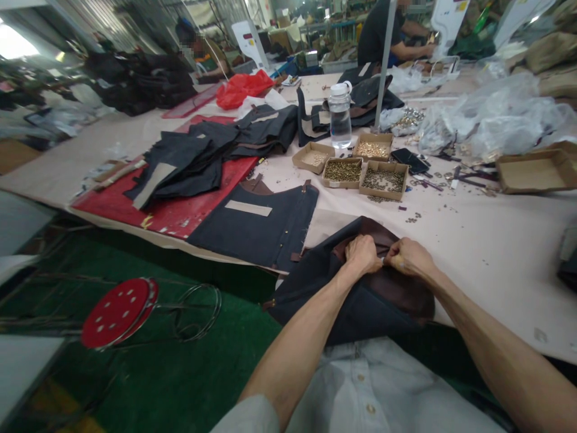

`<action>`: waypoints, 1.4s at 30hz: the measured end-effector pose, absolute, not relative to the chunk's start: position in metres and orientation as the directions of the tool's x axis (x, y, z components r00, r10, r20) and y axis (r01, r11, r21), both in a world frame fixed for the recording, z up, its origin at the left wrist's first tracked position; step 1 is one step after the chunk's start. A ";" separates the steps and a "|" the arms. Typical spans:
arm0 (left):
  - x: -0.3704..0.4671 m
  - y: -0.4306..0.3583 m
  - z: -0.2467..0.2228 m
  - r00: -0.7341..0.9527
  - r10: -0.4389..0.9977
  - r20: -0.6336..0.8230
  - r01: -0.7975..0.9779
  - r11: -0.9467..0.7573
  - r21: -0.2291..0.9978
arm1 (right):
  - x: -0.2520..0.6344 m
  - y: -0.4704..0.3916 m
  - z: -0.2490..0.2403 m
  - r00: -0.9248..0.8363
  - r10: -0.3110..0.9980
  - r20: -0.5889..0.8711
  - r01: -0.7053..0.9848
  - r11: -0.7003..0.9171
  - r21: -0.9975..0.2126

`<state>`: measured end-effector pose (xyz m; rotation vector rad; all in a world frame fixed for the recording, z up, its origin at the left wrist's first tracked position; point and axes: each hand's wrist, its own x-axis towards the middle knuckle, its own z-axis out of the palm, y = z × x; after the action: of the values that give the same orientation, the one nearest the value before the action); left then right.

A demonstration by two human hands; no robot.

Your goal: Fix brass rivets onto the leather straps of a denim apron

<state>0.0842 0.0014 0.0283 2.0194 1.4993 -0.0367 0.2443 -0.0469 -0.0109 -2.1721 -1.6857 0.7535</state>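
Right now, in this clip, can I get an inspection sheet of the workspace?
Surface: pale worktable, red board on its left part.
Job's things: dark fabric piece with brown trim, draped over the near table edge.
Clutter: four cardboard trays of metal fittings, water bottle, phone, clear plastic bags, stacked dark fabric pieces.
Grippers: left hand and right hand both pinch the trim.
Cables: nothing seen.
Surroundings: red stool, green floor, people seated beyond.

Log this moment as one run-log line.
left hand: grips dark fabric piece | right hand: pinches same piece | piece: on table edge | nearby: rivet boxes
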 end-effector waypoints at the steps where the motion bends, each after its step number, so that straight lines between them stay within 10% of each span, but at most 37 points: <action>1: 0.084 0.004 0.028 0.367 0.859 -0.358 0.874 -0.186 0.449 | 0.243 -0.046 -0.011 0.190 0.960 -0.208 0.817 -0.272 -0.509; 6: 0.077 0.016 0.026 0.340 0.873 -0.351 0.863 -0.141 0.484 | 0.238 -0.047 -0.012 0.188 0.967 -0.173 0.818 -0.251 -0.517; 14: 0.071 0.030 0.022 0.291 0.918 -0.268 0.859 -0.128 0.495 | 0.303 -0.045 -0.008 0.160 0.961 -0.227 0.422 -0.274 -0.864; 20: 0.065 0.031 0.024 0.332 0.914 -0.235 0.842 -0.174 0.511 | 0.375 0.009 -0.019 0.378 0.922 0.082 0.795 -0.278 -0.540; 42: 0.053 0.021 0.023 0.493 0.834 -0.247 0.804 -0.328 0.496 | 0.368 0.020 -0.010 0.078 0.996 -0.053 0.960 -0.090 -0.266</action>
<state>0.0530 0.0206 0.0228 2.1746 1.3426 0.0710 0.3683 0.0204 -0.0102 -2.1815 -2.0024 0.3304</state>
